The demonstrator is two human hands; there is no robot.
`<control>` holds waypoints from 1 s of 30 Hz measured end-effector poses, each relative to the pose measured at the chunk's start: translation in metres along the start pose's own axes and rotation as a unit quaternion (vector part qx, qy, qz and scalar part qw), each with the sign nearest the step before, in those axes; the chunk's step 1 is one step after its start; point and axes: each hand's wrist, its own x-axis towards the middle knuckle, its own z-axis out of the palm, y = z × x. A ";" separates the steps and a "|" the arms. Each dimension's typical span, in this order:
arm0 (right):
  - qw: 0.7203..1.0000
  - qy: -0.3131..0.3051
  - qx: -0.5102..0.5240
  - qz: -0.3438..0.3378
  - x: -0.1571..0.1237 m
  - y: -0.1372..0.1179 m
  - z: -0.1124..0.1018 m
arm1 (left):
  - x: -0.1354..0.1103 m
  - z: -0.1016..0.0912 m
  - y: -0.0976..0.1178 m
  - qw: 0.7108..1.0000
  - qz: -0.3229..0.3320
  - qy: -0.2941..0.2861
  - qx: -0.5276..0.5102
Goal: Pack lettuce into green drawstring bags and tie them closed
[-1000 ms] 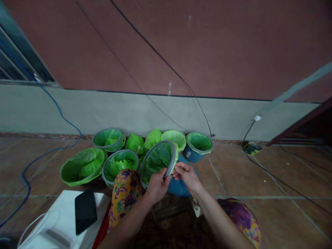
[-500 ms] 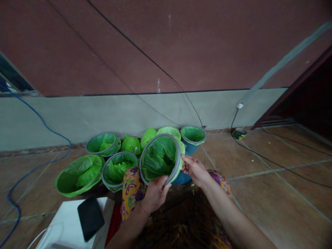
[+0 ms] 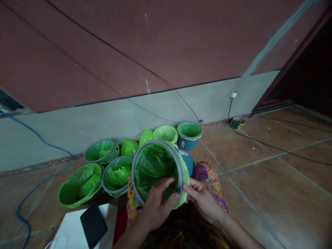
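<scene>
A bin with a grey rim [image 3: 178, 166], lined with a green plastic bag [image 3: 153, 166], is tilted towards me between my knees. My right hand [image 3: 202, 199] pinches the bag's folded edge at the right side of the rim. Over the near part of the opening is my left hand [image 3: 162, 204], thumb and fingers apart, the fingers reaching just inside the bag. Below the right side, part of the blue bin body [image 3: 188, 160] shows.
Several green-lined bins stand around: an oval green one [image 3: 63, 193], a grey-rimmed one [image 3: 103, 180], a blue one [image 3: 188, 143] by the wall. A black phone [image 3: 93, 224] lies on a white box [image 3: 70, 224]. Blue cable [image 3: 46, 178] and black cable [image 3: 272, 148] cross the tiles.
My left hand has moved from gripping the near rim to over the opening. My right hand has slid lower along the right rim. The view has tilted and shifted.
</scene>
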 end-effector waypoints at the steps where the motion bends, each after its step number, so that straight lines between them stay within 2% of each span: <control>1: 1.000 -0.009 -0.015 0.001 -0.004 0.003 -0.002 | 0.007 0.003 0.009 1.000 -0.014 0.017 -0.013; 3: 0.999 -0.018 -0.042 0.007 -0.011 0.006 -0.010 | 0.021 0.013 0.021 0.998 -0.057 0.040 -0.008; 6: 0.997 -0.013 -0.070 0.018 -0.016 0.006 -0.028 | 0.040 0.038 0.023 0.992 -0.106 0.050 0.054; 10: 0.996 -0.031 -0.060 0.059 -0.018 -0.002 -0.048 | 0.051 0.076 0.011 0.992 -0.105 0.043 0.060; 12: 0.997 -0.034 -0.033 0.054 -0.017 -0.004 -0.055 | 0.052 0.089 0.004 0.993 -0.101 0.030 0.051; 15: 0.999 -0.010 0.023 0.031 -0.014 -0.003 -0.066 | 0.049 0.099 -0.003 0.994 -0.090 0.017 0.057; 20: 0.993 0.051 0.086 0.056 -0.001 -0.010 -0.078 | 0.040 0.111 -0.013 0.995 -0.034 -0.020 0.097; 25: 0.997 0.047 0.041 0.053 0.018 -0.030 -0.066 | 0.026 0.126 -0.029 0.983 -0.035 -0.048 0.173; 30: 0.996 0.061 0.052 0.040 0.020 -0.035 -0.059 | 0.009 0.134 -0.041 0.970 0.002 -0.095 0.225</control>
